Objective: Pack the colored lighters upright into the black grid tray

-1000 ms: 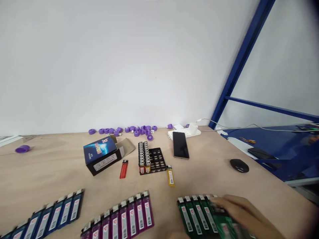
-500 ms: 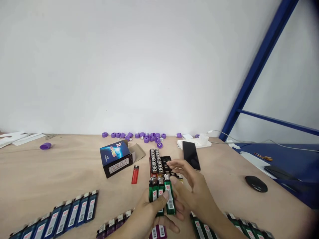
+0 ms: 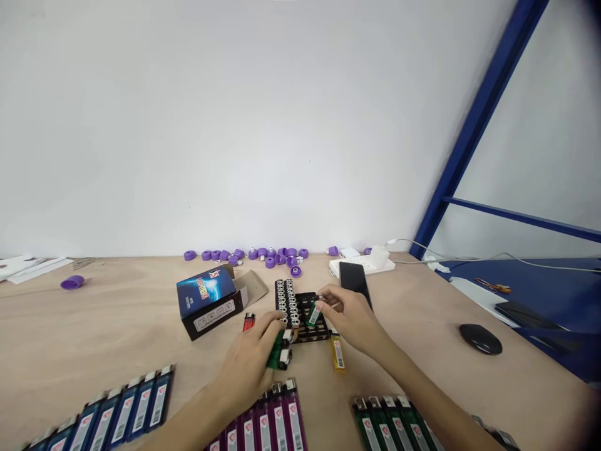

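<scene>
Right hand (image 3: pixel 351 318) holds green lighter (image 3: pixel 313 314), label unreadable; left hand (image 3: pixel 248 359), green lighters (image 3: pixel 275 352).

Wall: plain, pale (image 3: pixel 235 125), evenly lit
Table: light tan top (image 3: pixel 122 332) meeting the wall
Frame: blue slanted post (image 3: pixel 479 128) at right, joined by a thin blue crossbar (image 3: pixel 521 216)
Beyond frame: blue surface (image 3: pixel 558 294)

Coloured blue and black on the box (image 3: pixel 206 297), purple on the caps (image 3: pixel 270 262), black on the tray (image 3: pixel 305 305); blue, magenta, green, red and yellow across the lighters (image 3: pixel 379 418), black-barred white on labels (image 3: pixel 158 404).
</scene>
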